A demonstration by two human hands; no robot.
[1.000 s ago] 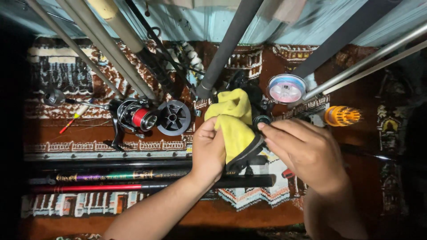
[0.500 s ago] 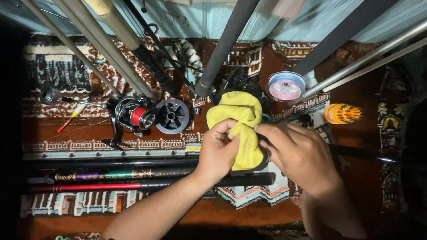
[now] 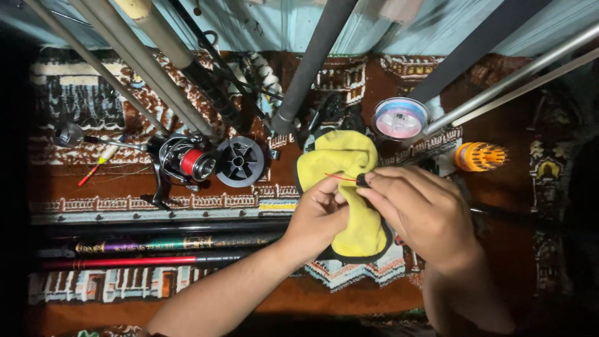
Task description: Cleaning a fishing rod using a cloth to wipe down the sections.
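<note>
Here, from my remote seat, I see few packages: one round clear spool of pink and blue line near the top, right of centre, its round label facing up; one orange ribbed spool to its right, lying on its side; one black empty spool left of centre, just beside one fishing reel with red line on it; one small float, red and pale, lies left of the reel; everything rests on a patterned brown rug. I count three dark rods lying flat side by side at the lower left, one with a red section and one with purple and green bands; several more poles cross overhead, and I cannot count them surely.

The yellow cloth sits in the middle, draped over something dark that I cannot make out; the left hand has its fingers curled in against the cloth, grasping its lower left part; the right hand has thumb and forefinger pinched shut on a small dark piece just at the cloth's right edge, the other fingers loosely bent; a thin red line runs from that piece leftward across the cloth.
</note>
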